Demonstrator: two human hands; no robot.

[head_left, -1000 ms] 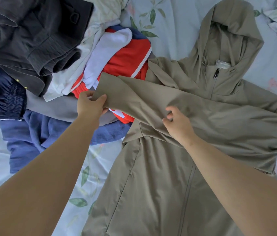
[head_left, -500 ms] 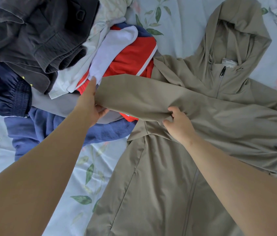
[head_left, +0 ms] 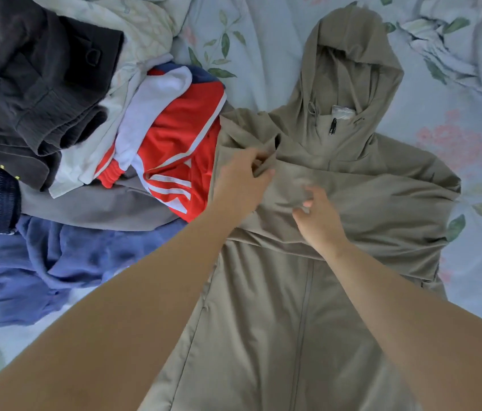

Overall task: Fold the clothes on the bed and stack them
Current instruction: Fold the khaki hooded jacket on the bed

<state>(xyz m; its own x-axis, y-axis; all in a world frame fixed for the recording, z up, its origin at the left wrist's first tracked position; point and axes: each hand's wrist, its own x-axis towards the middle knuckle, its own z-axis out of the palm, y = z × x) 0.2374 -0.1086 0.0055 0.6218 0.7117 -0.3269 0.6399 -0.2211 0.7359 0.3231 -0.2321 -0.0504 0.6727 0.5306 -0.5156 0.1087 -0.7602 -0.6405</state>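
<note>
The left hand (head_left: 242, 179) has been carried to the right since 0.5 s ago, off the edge of the clothes pile and onto the chest of the khaki jacket (head_left: 278, 336), and the end of the sleeve (head_left: 382, 209) has been brought along with it. The red striped garment (head_left: 180, 137), partly covered by that sleeve before, is now laid bare.

Nearest the camera, 2 bare forearms are stretched out over the jacket, which is spread front-up on the bed sheet (head_left: 257, 40) with its zip closed. The sleeve end is pinched between the left thumb and curled fingers, bunched just left of the jacket's middle. The right hand (head_left: 319, 221) is held over the sleeve where it is folded across the chest; its fingers are loosely bent and blurred, so whether cloth is pinched cannot be told.

To the left, the unfolded pile is seen: a blue fleece (head_left: 56, 262), a grey garment (head_left: 100, 209), the red one, a white garment (head_left: 156, 96) and a dark grey garment (head_left: 32, 84).

Farthest off, the hood (head_left: 352, 69) is laid flat on the flowered sheet.
</note>
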